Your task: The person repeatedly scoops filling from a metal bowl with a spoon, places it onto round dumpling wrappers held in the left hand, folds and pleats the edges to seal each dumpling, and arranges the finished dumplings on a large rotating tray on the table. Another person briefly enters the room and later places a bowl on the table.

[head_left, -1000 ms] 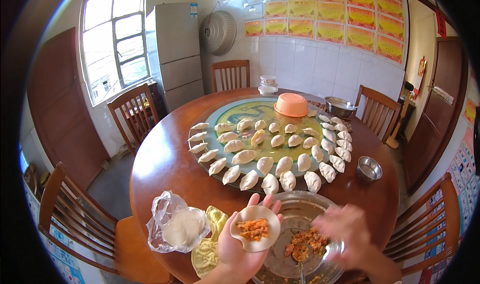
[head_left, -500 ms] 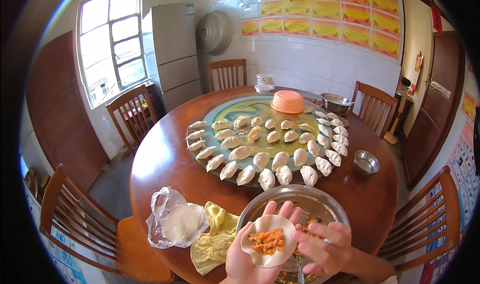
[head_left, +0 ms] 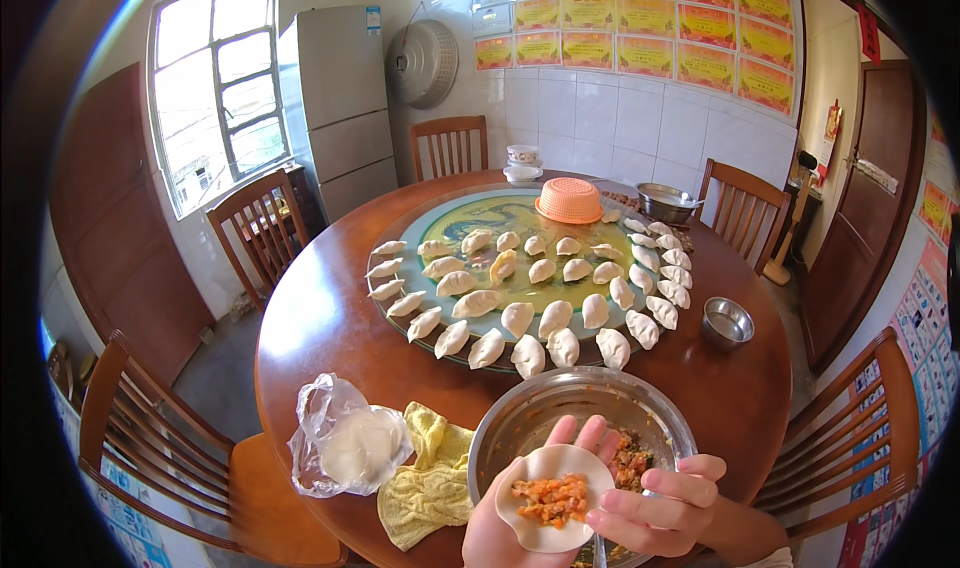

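On the palm of my left hand (head_left: pixel 490 523) lies a round, pale dumpling wrapper (head_left: pixel 535 460) with a mound of orange, minced filling (head_left: pixel 556 500) in its middle. That hand cups the wrapper from below, its fingertips showing past the far edge. My right hand (head_left: pixel 665 508) is beside it, fingers loosely bent and apart, the lowest fingertips at the wrapper's right edge; its thumb is hidden. Beneath both hands stands a wide steel bowl (head_left: pixel 510 398) with more filling (head_left: pixel 630 460) inside. A metal utensil handle (head_left: pixel 599 550) shows between the hands.
Several shaped dumplings (head_left: pixel 486 348) ring a glass turntable (head_left: pixel 420 238) on the round wooden table (head_left: pixel 320 298). An orange basket (head_left: pixel 570 200) sits upside down on it. Left of the bowl are a yellow cloth (head_left: pixel 430 478) and a plastic bag of wrappers (head_left: pixel 350 443). A small steel bowl (head_left: pixel 728 323) stands right.
My right hand has come up to the wrapper's right edge, its fingers less spread. The left hand with the wrapper has shifted slightly right and down. The view has moved a little.
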`<state>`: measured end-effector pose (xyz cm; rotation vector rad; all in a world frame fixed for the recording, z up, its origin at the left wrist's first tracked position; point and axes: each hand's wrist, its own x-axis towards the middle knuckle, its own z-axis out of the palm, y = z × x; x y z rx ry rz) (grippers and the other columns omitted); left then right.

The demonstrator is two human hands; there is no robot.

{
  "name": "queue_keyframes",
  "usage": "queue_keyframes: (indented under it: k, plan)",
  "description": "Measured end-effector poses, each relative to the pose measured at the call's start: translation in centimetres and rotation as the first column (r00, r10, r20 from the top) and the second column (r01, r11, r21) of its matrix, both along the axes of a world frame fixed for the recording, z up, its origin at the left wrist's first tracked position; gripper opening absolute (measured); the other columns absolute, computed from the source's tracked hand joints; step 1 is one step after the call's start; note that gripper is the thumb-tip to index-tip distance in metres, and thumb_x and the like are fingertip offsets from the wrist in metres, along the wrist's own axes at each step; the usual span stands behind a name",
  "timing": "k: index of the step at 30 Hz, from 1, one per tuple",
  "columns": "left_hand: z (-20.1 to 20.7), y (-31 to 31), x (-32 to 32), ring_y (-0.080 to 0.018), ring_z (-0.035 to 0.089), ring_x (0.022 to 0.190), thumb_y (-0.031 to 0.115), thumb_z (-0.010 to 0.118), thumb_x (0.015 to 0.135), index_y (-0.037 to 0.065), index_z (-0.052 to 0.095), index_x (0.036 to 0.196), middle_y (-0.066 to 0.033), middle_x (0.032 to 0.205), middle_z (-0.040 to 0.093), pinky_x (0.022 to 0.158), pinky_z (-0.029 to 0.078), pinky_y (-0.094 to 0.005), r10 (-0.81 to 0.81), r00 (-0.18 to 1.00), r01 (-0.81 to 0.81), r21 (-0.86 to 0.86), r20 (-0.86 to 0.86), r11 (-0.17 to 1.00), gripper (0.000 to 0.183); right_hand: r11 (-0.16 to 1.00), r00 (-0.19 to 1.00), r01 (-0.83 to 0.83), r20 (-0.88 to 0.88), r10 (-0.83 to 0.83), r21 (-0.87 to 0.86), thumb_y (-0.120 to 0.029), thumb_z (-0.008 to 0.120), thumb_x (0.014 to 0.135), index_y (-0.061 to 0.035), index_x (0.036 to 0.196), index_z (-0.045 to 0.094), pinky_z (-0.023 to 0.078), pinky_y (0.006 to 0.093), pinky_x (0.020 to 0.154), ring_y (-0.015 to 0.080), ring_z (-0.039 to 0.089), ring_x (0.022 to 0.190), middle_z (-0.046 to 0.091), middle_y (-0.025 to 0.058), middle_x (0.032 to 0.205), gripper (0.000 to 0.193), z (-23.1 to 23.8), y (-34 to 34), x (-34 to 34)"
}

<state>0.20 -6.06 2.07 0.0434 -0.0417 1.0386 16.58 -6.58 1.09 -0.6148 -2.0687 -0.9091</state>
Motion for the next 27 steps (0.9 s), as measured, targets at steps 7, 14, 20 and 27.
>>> queue_keyframes:
  k: [7,14,20,27]
  plan:
    - [-2.3,-0.4,0.3,-0.0176,0.053,0.099,0.031,0.037,0.093,0.004,0.046,0.12,-0.0068,0.108,0.056,0.087,0.041,-0.0345,0.005,0.972,0.008,0.054,-0.237,0.999,0.039,0.929,0.997,-0.075,-0.058,0.058,-0.363,-0.021,0.065,0.073,-0.0175,0.084,0.062,0.033,0.035,0.086,0.0205,0.048,0.105,0.058,-0.0046,0.104,0.012,2.9,0.7,-1.1]
    - [-2.8,-0.9,0.1,-0.0197,0.053,0.097,0.033,0.038,0.093,0.01,0.053,0.105,-0.0057,0.1,0.057,0.085,0.041,-0.0348,-0.131,0.973,0.123,-0.055,-0.19,0.991,0.03,0.723,0.991,-0.109,-0.136,0.021,-0.682,-0.016,0.066,0.072,-0.0117,0.078,0.06,0.034,0.0375,0.085,0.0233,0.047,0.108,0.056,-0.0006,0.104,0.009,4.8,1.7,-2.0]
    - [-3.1,-0.7,0.2,-0.0213,0.051,0.102,0.035,0.035,0.093,0.011,0.049,0.111,-0.0082,0.108,0.054,0.088,0.04,-0.0371,-0.082,0.952,0.098,0.042,-0.296,0.994,0.033,0.668,0.985,-0.125,-0.171,-0.004,-0.734,-0.015,0.065,0.074,-0.0106,0.079,0.058,0.035,0.0385,0.084,0.0238,0.047,0.105,0.056,0.0008,0.102,0.009,4.4,1.9,-2.2]
    - [-2.8,-0.9,0.7,-0.023,0.05,0.105,0.031,0.032,0.094,0.011,0.047,0.115,-0.0071,0.11,0.053,0.09,0.041,-0.0397,0.144,0.865,0.086,0.425,-0.48,0.901,0.032,0.7,0.982,-0.136,-0.187,0.004,-0.701,-0.02,0.06,0.078,-0.0085,0.085,0.057,0.035,0.0367,0.084,0.0209,0.048,0.1,0.055,0.002,0.1,0.014,3.6,2.3,-1.6]
